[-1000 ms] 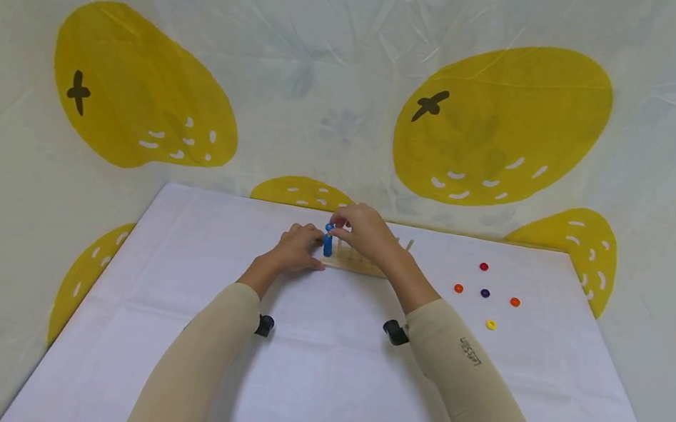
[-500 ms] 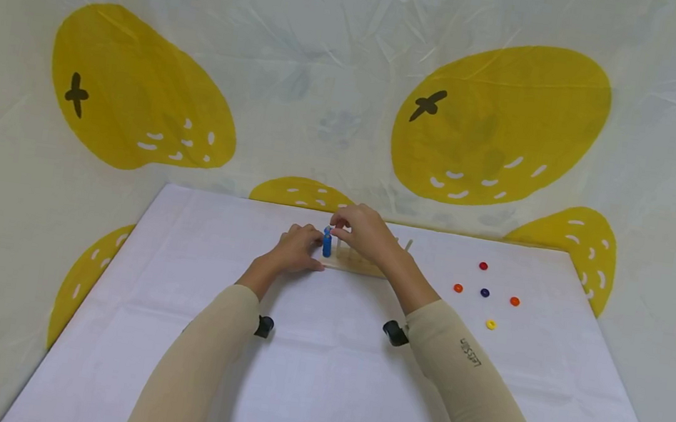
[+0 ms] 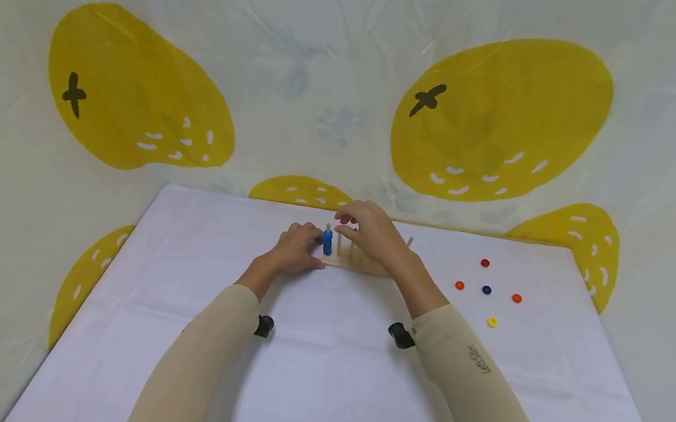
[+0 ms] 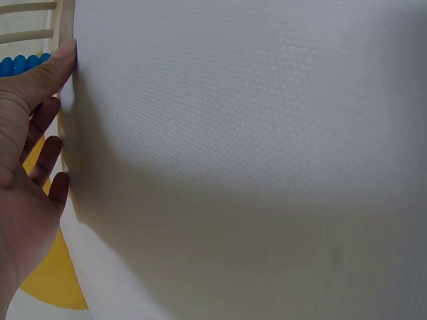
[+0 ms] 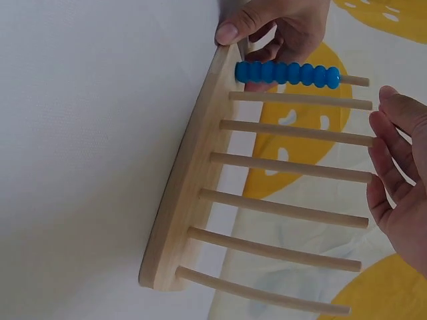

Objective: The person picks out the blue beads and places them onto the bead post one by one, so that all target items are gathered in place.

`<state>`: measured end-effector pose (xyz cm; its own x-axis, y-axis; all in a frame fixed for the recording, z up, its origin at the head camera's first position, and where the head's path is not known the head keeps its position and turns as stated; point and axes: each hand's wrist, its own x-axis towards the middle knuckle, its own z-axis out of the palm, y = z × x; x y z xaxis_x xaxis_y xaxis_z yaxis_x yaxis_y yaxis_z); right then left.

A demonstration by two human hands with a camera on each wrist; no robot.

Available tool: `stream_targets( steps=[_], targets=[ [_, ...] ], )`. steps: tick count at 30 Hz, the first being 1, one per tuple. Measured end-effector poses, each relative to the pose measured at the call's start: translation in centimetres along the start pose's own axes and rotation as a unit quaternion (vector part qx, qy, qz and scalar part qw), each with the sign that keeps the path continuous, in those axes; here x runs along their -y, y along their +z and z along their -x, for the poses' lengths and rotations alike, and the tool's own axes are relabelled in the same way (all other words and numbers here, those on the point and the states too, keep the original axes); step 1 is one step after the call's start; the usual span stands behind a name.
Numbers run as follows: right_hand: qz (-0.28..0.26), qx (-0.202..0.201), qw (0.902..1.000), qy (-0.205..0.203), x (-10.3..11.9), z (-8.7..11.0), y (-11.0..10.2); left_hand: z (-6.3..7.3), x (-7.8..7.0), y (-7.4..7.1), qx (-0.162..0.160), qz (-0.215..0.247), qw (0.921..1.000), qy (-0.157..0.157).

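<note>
A wooden peg rack (image 5: 193, 193) stands at the back of the table, with a row of upright pegs on its base. Blue beads (image 5: 287, 73) are stacked on the peg at its left end, and that peg's bare tip sticks out above them. My left hand (image 3: 297, 247) grips the left end of the base, its thumb on the front side and fingers behind, as the right wrist view shows. Just past the peg tips hovers my right hand (image 5: 407, 160), its fingers loosely bent and nothing between them. In the left wrist view, the blue beads (image 4: 23, 65) show above the left thumb.
Loose beads lie on the white cloth (image 3: 312, 395) to the right: a red one (image 3: 485, 263), two orange ones (image 3: 460, 285), a dark purple one (image 3: 486, 289) and a yellow one (image 3: 492, 322). Behind the table hangs a fabric backdrop (image 3: 316, 92) with yellow fruit prints.
A blue bead near the peg's top has gone down onto the stack. My right hand has let go of it and shifted slightly right. The left hand stays in place.
</note>
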<state>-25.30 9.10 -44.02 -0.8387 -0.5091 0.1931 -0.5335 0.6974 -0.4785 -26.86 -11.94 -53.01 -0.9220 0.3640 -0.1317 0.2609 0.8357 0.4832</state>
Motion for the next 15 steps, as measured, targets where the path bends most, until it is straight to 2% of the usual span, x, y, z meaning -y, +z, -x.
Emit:
stream_targets(
  steps=[10, 15],
  targets=[
    [0.004, -0.037, 0.9993, -0.004, -0.8, 1.9, -2.3, 0.4, 0.1, 0.2, -0.008, -0.005, 0.9999, 0.013],
    [0.007, -0.061, 0.9980, -0.012, -1.4, 3.2, -4.0, 1.0, 0.5, -0.1, -0.010, 0.010, 0.9998, 0.016]
  ],
)
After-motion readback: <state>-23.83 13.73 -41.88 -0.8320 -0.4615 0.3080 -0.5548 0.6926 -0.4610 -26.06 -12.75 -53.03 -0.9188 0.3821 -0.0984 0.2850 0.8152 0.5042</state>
